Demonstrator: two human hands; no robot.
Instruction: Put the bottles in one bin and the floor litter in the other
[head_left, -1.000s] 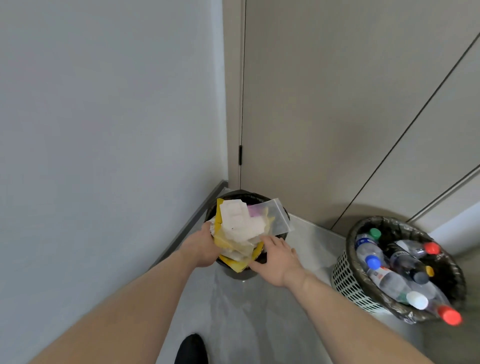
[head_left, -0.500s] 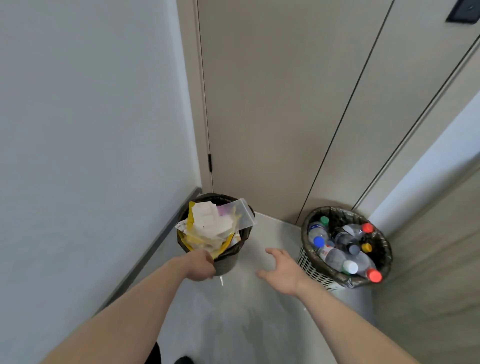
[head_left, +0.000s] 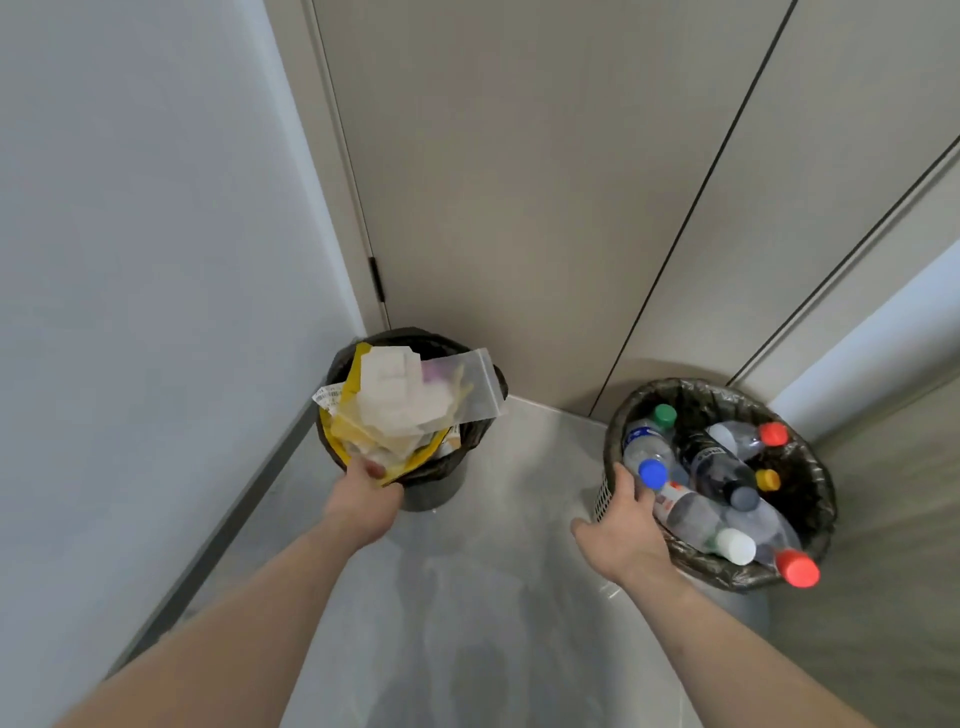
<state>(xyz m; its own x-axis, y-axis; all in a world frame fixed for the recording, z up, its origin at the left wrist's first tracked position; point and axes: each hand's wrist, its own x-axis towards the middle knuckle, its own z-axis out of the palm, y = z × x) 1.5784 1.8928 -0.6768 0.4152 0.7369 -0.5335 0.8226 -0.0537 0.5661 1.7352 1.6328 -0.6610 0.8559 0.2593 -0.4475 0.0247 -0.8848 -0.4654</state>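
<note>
A dark bin in the corner is heaped with litter: white paper, yellow wrappers and a clear zip bag. My left hand grips its near rim, thumb curled over the edge by the yellow wrapper. To the right stands a white mesh bin with a dark liner, holding several plastic bottles with blue, green, red, yellow and white caps. My right hand rests on that bin's near left rim, fingers curved over the edge next to the blue-capped bottle.
Both bins stand on a grey floor in a corner. A white wall runs along the left and beige door panels close the back. A grey wall rises at the right behind the mesh bin.
My right hand left the litter bin and swung right onto the bottle bin's rim. My left hand slid down to the litter bin's near rim. The view pulled back and turned right.
</note>
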